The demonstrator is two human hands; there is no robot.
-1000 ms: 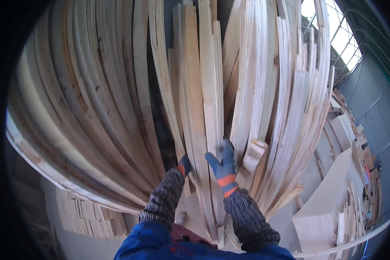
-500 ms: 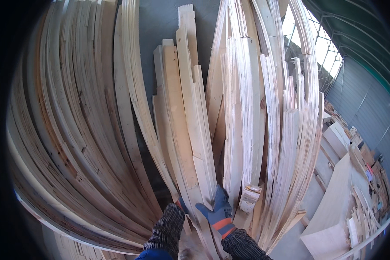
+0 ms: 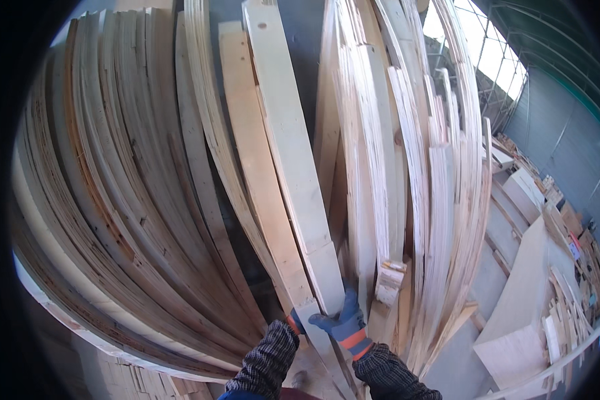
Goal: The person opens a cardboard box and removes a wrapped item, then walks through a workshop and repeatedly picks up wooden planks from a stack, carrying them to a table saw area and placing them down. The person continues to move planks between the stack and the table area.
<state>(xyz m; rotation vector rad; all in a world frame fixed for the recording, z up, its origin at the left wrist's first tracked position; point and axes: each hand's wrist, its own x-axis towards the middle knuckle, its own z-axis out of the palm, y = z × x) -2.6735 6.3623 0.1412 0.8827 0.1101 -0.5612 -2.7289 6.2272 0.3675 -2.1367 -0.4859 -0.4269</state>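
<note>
Both of my hands wear blue-grey work gloves with orange cuffs and grip a stack of long, pale wooden boards (image 3: 290, 153) pointing away from me. My right hand (image 3: 345, 321) is closed around the right edge, its thumb lying across the top and its fingers along the side. At the left edge is my left hand (image 3: 296, 323), mostly hidden by the boards and my sleeve; its fingers tuck in beneath them. A wide whitish board lies at the right of the stack, beside a more yellow board (image 3: 243, 117). Their near ends reach down between my forearms.
A large pile of long boards (image 3: 107, 173) bends along the left side. More upright-edged boards (image 3: 370, 153) stand close on the right, with a short wood block (image 3: 390, 283) among them. Farther right lie a big plywood sheet (image 3: 517, 293) and scrap wood (image 3: 567, 300).
The held boards have shifted and their far ends look closer and larger. A wide whitish face now shows on top. My hands have moved slightly right and down in the view.
</note>
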